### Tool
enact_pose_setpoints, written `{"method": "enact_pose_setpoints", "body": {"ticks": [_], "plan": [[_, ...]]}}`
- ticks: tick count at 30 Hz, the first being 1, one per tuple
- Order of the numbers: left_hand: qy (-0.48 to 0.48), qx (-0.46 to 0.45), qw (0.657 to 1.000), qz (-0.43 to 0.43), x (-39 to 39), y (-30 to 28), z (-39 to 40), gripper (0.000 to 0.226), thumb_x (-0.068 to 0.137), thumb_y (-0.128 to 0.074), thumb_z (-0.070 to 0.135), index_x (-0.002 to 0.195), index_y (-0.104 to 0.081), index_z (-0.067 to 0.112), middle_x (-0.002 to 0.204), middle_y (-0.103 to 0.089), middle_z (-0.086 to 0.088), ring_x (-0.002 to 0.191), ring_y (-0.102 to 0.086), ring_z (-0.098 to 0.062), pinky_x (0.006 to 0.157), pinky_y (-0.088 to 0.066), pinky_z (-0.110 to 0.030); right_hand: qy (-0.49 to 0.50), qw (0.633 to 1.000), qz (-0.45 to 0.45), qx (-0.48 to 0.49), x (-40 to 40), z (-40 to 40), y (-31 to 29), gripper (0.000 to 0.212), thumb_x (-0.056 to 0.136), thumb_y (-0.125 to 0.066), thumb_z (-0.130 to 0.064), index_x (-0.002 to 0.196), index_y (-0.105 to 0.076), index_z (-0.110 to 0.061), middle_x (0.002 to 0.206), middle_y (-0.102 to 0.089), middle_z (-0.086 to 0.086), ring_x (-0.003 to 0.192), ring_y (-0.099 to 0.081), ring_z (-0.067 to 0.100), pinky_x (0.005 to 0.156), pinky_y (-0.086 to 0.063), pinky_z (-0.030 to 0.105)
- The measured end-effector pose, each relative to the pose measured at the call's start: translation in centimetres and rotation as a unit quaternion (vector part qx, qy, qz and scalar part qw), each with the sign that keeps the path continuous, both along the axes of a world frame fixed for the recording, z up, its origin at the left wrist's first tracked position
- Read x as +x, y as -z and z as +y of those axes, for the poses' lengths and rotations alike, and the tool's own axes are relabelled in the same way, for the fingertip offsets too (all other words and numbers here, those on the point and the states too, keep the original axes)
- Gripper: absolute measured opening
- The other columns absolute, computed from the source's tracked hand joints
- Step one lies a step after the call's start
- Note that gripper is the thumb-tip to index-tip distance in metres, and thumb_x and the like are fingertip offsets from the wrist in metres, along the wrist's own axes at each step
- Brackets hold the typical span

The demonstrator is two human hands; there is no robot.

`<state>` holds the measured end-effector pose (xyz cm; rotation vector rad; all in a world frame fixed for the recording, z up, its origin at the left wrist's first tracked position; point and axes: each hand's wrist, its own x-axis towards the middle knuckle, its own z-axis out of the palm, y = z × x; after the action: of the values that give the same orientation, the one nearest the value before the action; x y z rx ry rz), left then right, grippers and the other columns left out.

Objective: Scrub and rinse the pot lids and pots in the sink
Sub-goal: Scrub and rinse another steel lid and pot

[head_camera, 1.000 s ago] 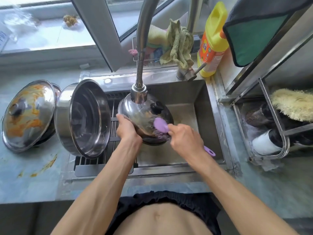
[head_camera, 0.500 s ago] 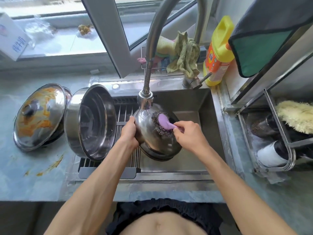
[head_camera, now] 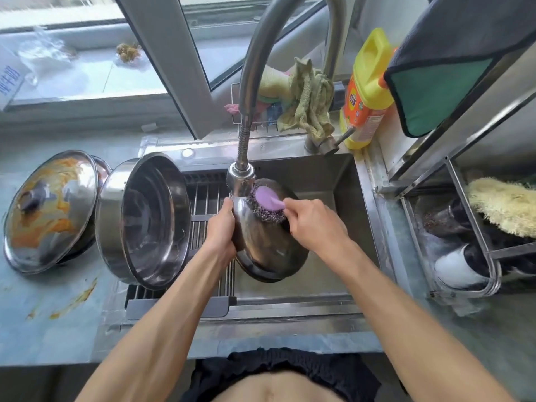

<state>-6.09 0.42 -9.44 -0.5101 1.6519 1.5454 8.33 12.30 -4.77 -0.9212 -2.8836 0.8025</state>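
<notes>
My left hand (head_camera: 221, 227) grips the left rim of a steel pot lid (head_camera: 268, 250), held tilted over the sink (head_camera: 342, 184) with its inner side towards me. My right hand (head_camera: 314, 223) holds the purple handle of a scrub brush (head_camera: 268, 202), whose steel-wool head presses on the lid's upper part, right below the faucet head (head_camera: 240, 175). A steel pot (head_camera: 145, 221) lies on its side on the drain rack (head_camera: 208, 204). A second lid (head_camera: 49, 210), smeared with orange sauce, leans on the counter to the left.
A yellow detergent bottle (head_camera: 367, 91) and rags (head_camera: 307, 103) stand behind the sink. A metal rack (head_camera: 464, 248) at the right holds a yellowish brush and cups. Orange stains (head_camera: 75, 300) mark the counter at the left.
The lid was flipped from knob side up to its inner side facing me. The brush went from the lid's lower front to its upper part, under the faucet head.
</notes>
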Motion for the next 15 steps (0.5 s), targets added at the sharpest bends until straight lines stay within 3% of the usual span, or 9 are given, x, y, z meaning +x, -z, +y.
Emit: {"method": "enact_pose_setpoints", "body": {"ticks": [4, 6, 8, 11, 13, 15], "plan": [[-0.038, -0.017, 0.999, 0.022, -0.8, 0.1, 0.0, 0.033, 0.1, -0.062, 0.041, 0.094, -0.067, 0.009, 0.073, -0.076, -0.008, 0.077, -0.072, -0.026, 0.081, -0.059, -0.042, -0.071, 0.997, -0.023, -0.024, -0.3, -2.3, -0.3, 0.016, 0.099, -0.045, -0.032, 0.106, -0.058, -0.024, 0.092, -0.068, 0.012, 0.085, -0.063, 0.041, 0.064, -0.046, 0.039], [-0.024, -0.025, 0.999, 0.034, -0.8, 0.1, 0.0, 0.035, 0.101, -0.06, 0.042, 0.09, -0.069, 0.011, 0.066, -0.075, -0.002, 0.079, -0.071, -0.024, 0.082, -0.059, -0.04, -0.018, 0.999, -0.016, -0.031, -0.6, -0.9, 0.3, 0.016, 0.098, -0.046, -0.032, 0.104, -0.058, -0.024, 0.096, -0.068, 0.013, 0.089, -0.063, 0.041, 0.068, -0.047, 0.041], [-0.013, -0.024, 0.999, 0.028, -0.6, 0.4, -0.1, 0.035, 0.101, -0.059, 0.044, 0.094, -0.071, 0.012, 0.07, -0.076, 0.001, 0.083, -0.073, -0.023, 0.08, -0.059, -0.038, 0.037, 0.999, -0.025, -0.031, -0.7, 0.3, 1.0, 0.017, 0.099, -0.044, -0.029, 0.104, -0.057, -0.02, 0.097, -0.066, 0.017, 0.092, -0.062, 0.043, 0.069, -0.045, 0.042], [-0.035, -0.019, 0.999, 0.017, -0.8, 0.8, -0.5, 0.036, 0.102, -0.058, 0.045, 0.099, -0.071, 0.011, 0.076, -0.078, -0.004, 0.08, -0.074, -0.023, 0.073, -0.059, -0.037, -0.024, 0.999, -0.045, -0.016, -0.1, -1.2, 1.2, 0.018, 0.1, -0.042, -0.029, 0.109, -0.055, -0.02, 0.093, -0.065, 0.017, 0.088, -0.062, 0.043, 0.067, -0.045, 0.042], [-0.05, -0.008, 0.999, 0.01, -0.5, 1.3, -0.8, 0.039, 0.101, -0.058, 0.047, 0.103, -0.071, 0.01, 0.089, -0.079, -0.01, 0.084, -0.075, -0.027, 0.077, -0.061, -0.041, -0.058, 0.997, -0.043, -0.031, 0.3, -2.5, 1.1, 0.018, 0.1, -0.042, -0.029, 0.111, -0.056, -0.024, 0.09, -0.066, 0.014, 0.084, -0.062, 0.041, 0.065, -0.046, 0.04], [-0.074, -0.009, 0.997, 0.012, 0.0, 1.3, -1.0, 0.037, 0.1, -0.058, 0.047, 0.095, -0.071, 0.013, 0.08, -0.077, -0.005, 0.078, -0.075, -0.023, 0.073, -0.06, -0.038, -0.017, 0.999, -0.018, -0.043, 0.6, -2.4, 1.9, 0.016, 0.098, -0.043, -0.029, 0.106, -0.056, -0.024, 0.088, -0.067, 0.013, 0.082, -0.061, 0.043, 0.065, -0.05, 0.042]]}}
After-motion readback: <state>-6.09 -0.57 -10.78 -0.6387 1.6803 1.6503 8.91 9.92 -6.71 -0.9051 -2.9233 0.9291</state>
